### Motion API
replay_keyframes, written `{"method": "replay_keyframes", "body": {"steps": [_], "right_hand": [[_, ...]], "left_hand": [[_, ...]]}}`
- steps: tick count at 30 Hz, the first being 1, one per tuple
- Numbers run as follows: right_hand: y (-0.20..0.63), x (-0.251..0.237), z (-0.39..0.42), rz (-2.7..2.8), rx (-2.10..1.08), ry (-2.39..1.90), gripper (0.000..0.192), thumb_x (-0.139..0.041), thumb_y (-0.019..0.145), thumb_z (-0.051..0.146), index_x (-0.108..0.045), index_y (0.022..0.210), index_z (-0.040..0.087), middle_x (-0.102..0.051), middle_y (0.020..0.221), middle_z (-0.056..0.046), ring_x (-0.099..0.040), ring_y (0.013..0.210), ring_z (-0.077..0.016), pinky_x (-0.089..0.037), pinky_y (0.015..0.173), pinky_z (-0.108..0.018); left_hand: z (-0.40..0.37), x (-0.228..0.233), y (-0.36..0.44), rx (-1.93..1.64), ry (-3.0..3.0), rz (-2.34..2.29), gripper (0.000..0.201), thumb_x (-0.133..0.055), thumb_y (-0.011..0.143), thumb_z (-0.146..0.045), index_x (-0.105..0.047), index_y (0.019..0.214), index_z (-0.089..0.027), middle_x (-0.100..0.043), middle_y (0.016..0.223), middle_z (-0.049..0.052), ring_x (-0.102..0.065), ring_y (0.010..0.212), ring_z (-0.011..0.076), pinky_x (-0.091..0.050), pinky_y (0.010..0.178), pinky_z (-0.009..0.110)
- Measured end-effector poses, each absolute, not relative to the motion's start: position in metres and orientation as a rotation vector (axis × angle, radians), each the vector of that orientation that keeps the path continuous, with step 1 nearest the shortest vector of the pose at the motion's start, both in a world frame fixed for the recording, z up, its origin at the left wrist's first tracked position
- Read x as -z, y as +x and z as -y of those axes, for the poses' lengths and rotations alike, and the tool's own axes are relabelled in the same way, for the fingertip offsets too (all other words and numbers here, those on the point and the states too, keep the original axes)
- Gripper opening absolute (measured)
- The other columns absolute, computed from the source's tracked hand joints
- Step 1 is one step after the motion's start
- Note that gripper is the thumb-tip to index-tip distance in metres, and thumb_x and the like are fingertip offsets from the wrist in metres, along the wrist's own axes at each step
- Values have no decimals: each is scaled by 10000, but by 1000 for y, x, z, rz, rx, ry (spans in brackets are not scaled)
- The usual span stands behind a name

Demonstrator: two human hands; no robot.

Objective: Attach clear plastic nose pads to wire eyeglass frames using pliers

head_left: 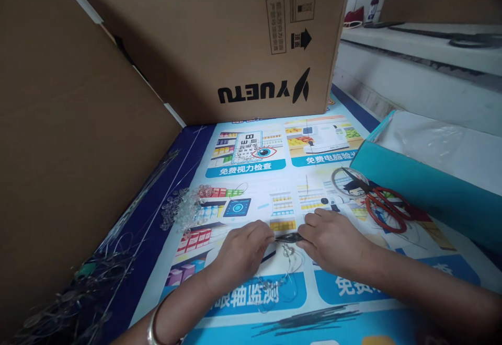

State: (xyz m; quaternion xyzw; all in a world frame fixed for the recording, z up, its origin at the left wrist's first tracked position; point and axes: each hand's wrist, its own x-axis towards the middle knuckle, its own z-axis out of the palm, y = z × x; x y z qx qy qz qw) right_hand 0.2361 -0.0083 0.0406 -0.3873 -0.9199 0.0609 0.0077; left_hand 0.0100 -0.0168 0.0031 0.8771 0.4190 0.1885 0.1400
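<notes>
Lower centre of the frame: right hand [331, 238] closed in a fist round a small dark tool [289, 238], pliers by the look of it, tip pointing towards the left hand [248, 246]. Left fingers curled shut, fingertips meeting that tip; whether they pinch thread or the metal itself, I cannot tell from where I stand. Whether the jaws bite is hidden too. Just below the tool, a loose strand of clear beads [289, 253] trails over the printed sheet [151, 303], its fine line looping towards the bottom of the frame. Judged by eye: tool rigid, light, probably smooth, best held well back on the handles, as the right fist seems to do. Strand almost weightless; line springy and apt to curl, beads hard, slick, inclined to roll, perhaps brittle under a hard squeeze. Better to pinch the line close beside a bead than to press the bead. Left of centre, a heap of clear beads [182, 210]; lower left, a tangle of strands [82, 290]. Right of centre, red-handled scissors [388, 209] lie open across a clear ring [336, 182], near the teal box [423, 183].
</notes>
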Motion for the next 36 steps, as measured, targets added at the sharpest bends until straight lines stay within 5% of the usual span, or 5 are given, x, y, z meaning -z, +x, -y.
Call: {"method": "replay_keyframes", "body": {"steps": [23, 36], "right_hand": [[240, -42, 15, 2773, -309, -1362, 239, -412, 876, 361, -586, 846, 199, -556, 866, -61, -466, 831, -215, -317, 723, -339], [231, -36, 28, 2701, -98, -1409, 234, -393, 884, 338, -580, 874, 199, -548, 855, -70, -443, 823, -246, -299, 699, -368]], "left_hand": [[19, -5, 10, -560, 2454, -1245, 135, -381, 900, -210, -501, 848, -176, -568, 766, 28, -537, 686, 141, -420, 618, 249], [27, 3, 15, -742, 2391, -1411, 97, -424, 884, -216, -507, 842, -190, -568, 741, 11, -536, 662, 135, -388, 585, 243]]}}
